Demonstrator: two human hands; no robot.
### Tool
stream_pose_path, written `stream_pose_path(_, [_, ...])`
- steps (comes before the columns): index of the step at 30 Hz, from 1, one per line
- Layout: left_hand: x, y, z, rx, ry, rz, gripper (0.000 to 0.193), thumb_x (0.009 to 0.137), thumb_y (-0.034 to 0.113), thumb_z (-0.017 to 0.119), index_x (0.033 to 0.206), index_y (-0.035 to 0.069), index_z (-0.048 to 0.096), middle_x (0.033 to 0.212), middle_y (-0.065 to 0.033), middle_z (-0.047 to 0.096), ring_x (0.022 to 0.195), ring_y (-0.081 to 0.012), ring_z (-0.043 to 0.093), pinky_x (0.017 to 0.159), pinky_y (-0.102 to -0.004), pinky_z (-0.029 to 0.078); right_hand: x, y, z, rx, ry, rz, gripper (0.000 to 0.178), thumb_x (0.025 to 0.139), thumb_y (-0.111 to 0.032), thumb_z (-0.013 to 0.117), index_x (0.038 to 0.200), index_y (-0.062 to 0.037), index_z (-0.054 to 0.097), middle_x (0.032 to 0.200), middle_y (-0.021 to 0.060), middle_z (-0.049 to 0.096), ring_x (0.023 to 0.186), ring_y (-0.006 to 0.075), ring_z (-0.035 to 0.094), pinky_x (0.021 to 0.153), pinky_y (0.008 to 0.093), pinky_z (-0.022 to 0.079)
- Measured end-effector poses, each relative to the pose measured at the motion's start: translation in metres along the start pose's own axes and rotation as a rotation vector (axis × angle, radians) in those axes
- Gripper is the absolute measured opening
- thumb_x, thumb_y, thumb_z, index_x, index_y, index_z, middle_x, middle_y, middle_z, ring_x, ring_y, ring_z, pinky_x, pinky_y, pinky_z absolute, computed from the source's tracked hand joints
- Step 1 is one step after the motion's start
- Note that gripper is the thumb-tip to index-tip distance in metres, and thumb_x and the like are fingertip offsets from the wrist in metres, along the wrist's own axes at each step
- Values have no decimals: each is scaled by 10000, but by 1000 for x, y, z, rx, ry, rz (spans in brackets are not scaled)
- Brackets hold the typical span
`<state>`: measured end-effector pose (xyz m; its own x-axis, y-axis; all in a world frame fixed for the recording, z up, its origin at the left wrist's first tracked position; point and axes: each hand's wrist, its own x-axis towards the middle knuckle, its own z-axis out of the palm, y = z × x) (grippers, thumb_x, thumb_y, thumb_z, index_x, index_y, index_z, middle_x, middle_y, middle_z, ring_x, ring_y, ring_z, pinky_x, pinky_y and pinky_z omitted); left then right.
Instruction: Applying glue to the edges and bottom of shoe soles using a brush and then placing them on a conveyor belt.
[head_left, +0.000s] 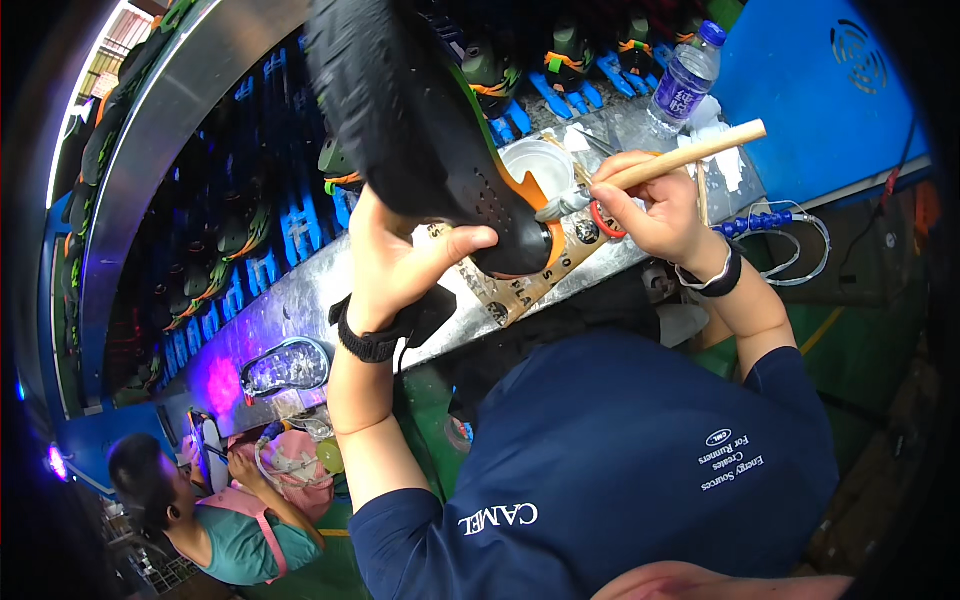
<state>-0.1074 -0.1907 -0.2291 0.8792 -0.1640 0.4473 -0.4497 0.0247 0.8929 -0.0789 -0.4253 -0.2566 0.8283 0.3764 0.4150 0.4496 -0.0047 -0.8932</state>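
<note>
Pinching the wooden handle of a brush (690, 155) between thumb and curled fingers, your right hand (655, 210) is closed, with no gap left in its grip. Your left hand (392, 262) clasps the black shoe sole (400, 120), thumb stretched across the near face, the other fingers behind it. So the sole lies between your hands, directly ahead of your left palm and left of your right fingers. Its long axis runs from the upper left down toward the right; the brush slants down leftward to meet its lower end. Your right hand is nearer the orange edging (553, 245) there, and the bristles (565, 204) sit right at it, though you cannot tell contact from a slight gap.

Beyond lie a white bowl (538, 160), partly covered by the sole, a bottle (688, 80) and the metal bench (440, 335). Your left fingertips are hidden, the sole's far end is cut off by the upper edge, and the racks (225, 290) at left fade into shadow.
</note>
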Motion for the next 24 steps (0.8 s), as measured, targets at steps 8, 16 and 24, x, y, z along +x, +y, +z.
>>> stream_pose_path(8, [6,-18,-2,-125,6,-119,530,653,9,669,1098,-15,383,998,-148,522,876,-212,550,744,-318,474,7,8,-1,-96,98,-254,59,741,-13,575,786,23,561,667,11,536,506,25,441,422,163,338])
stream_pose_path(16, [9,-25,-3,-226,16,-258,557,685,80,658,1146,-5,357,965,-140,537,845,-202,553,723,-295,470,3,-6,-17,227,-146,111,114,751,14,546,864,30,536,823,47,542,648,53,491,540,168,390])
stream_pose_path(24, [8,-28,-2,-221,-11,-343,585,682,135,669,1156,3,353,924,-128,559,784,-156,560,629,-237,463,-4,-7,-10,-201,-243,-186,112,731,-13,560,836,12,529,715,30,537,494,46,443,436,176,346])
